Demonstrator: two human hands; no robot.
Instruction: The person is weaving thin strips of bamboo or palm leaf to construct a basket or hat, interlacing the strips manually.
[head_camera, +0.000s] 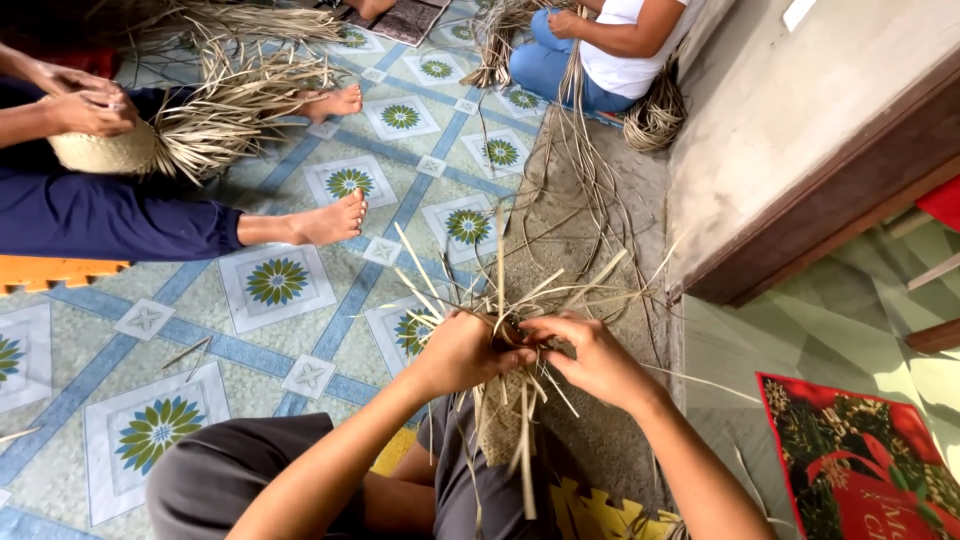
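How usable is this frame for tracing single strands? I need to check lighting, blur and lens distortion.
Head view: soft, even daylight with no glare and only faint shadows; the pale dried straw strips are sharp, while the left hand and right hand look slightly soft; wide-lens bending curves the blue-patterned floor tiles and the grey wall at the edges.

One printed item only: a red rectangular mat or bag (862, 460) lying flat on the floor at the lower right corner, decorated with dark green foliage, gold ornaments, a red bow and pale lettering, partly cut by the frame edge. A small white rectangular plate (798, 13) on the beige wall at upper right, possibly a label. No screens visible.
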